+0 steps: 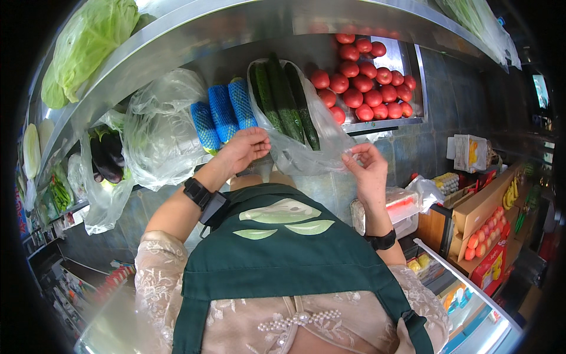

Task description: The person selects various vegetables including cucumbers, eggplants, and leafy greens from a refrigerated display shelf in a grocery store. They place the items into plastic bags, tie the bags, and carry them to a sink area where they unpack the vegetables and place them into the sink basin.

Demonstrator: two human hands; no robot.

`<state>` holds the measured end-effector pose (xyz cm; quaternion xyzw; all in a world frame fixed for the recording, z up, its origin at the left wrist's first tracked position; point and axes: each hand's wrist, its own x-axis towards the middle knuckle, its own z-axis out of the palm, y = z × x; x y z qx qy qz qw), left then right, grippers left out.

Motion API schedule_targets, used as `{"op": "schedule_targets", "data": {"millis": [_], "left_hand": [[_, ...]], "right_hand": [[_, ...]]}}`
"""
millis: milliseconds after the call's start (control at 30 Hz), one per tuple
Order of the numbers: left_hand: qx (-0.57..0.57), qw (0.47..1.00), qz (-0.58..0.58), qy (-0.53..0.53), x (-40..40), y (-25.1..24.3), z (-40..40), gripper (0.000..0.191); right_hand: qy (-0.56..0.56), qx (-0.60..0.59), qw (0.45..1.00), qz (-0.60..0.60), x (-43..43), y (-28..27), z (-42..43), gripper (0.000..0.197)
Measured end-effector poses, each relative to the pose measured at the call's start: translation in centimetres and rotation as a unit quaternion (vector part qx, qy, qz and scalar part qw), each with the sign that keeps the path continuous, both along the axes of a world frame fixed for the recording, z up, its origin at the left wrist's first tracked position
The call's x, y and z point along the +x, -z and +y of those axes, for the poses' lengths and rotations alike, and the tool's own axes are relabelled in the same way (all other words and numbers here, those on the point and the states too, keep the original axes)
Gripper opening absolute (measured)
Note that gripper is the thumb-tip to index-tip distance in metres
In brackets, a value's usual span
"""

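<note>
Several long dark green cucumbers (pixel 283 99) lie side by side in a clear plastic bag (pixel 305 161) on the metal shelf. My right hand (pixel 368 170) pinches the right corner of the bag's near edge between thumb and fingers. At the bag's left edge, the curled fingers of my left hand (pixel 247 148) hold the film. The near side of the bag is spread between both hands. Just left of it are vegetables in blue foam netting (pixel 223 113), close to my left hand. Red tomatoes (pixel 362 84) lie to the right of the cucumbers.
A crumpled clear plastic bag (pixel 163 128) and bagged eggplants (pixel 106 152) are at the left. The upper shelf's metal edge (pixel 247 22) overhangs the produce, with a cabbage (pixel 95 40) on it. On the right are boxed apples (pixel 484 234), bananas (pixel 510 194) and egg trays (pixel 445 182).
</note>
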<state>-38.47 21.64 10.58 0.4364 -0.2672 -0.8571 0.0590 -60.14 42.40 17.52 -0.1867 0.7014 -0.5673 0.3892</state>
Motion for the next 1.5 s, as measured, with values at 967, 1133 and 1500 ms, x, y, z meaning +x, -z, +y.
{"op": "schedule_targets", "data": {"millis": [967, 1133, 1500], "left_hand": [[-0.193, 0.974, 0.093, 0.073, 11.9, -3.2, -1.5, 0.03], [-0.023, 0.99, 0.13, -0.046, 14.0, 2.3, -0.6, 0.035], [0.393, 0.787, 0.475, -0.001, 14.3, 6.4, 4.1, 0.047]], "right_hand": [[-0.051, -0.491, 0.868, -0.05, 7.2, -18.8, -13.2, 0.031], [-0.13, -0.537, 0.831, -0.059, 10.4, -26.2, -12.6, 0.032], [-0.156, -0.469, 0.831, -0.257, 10.7, -37.9, -3.8, 0.026]]}}
